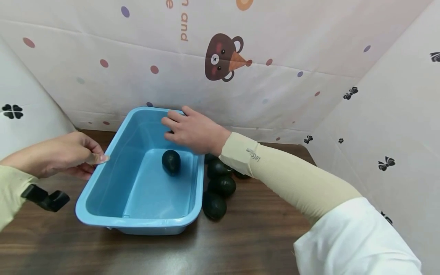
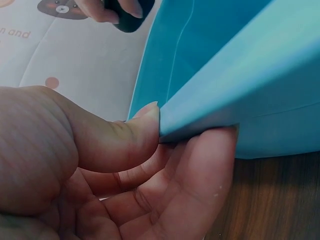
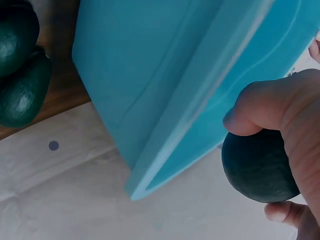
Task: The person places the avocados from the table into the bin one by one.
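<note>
A blue plastic basin [image 1: 139,222] stands on the table, and one dark green avocado [image 1: 171,162] lies on its floor. At the basin's left rim my left hand [image 1: 73,154] pinches the edge, thumb on top and fingers beneath, as the left wrist view shows close up. My right hand [image 1: 196,131] is over the basin's far right corner. Its thumb and fingers grip another avocado [image 3: 257,167], seen in the right wrist view and mostly hidden by the hand in the head view.
Several more avocados [image 1: 221,186] lie on the brown wooden table [image 1: 254,229] against the basin's right side, partly under my right forearm. A white printed sheet with a bear picture [image 1: 220,57] hangs behind, and similar sheets line both sides.
</note>
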`<state>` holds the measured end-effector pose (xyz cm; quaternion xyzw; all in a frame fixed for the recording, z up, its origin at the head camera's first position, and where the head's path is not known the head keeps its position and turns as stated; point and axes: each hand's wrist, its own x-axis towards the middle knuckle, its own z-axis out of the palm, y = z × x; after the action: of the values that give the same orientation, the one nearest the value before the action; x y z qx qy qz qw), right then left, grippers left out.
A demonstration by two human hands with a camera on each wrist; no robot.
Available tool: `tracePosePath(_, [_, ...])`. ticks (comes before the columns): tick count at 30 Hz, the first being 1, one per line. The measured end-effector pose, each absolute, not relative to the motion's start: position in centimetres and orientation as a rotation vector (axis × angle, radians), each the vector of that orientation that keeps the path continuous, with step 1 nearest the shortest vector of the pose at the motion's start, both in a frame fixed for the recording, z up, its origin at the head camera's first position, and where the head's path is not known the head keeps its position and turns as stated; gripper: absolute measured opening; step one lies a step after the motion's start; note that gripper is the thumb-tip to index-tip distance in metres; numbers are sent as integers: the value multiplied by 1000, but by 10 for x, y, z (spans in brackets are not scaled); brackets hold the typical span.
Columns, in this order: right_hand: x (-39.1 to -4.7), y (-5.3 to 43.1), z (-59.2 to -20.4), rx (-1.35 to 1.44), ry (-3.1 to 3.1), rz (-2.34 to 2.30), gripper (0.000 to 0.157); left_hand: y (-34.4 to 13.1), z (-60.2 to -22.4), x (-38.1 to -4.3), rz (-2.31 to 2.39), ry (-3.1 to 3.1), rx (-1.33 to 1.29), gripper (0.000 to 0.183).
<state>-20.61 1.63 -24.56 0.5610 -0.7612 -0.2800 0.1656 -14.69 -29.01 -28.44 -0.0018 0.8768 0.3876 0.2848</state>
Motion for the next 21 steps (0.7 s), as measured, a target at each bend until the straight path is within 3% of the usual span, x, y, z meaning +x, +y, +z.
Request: tracePosePath(21, [-202,9,-258,1607,-2246,-895,45,-291,-284,-148,1033,2307,-2,36])
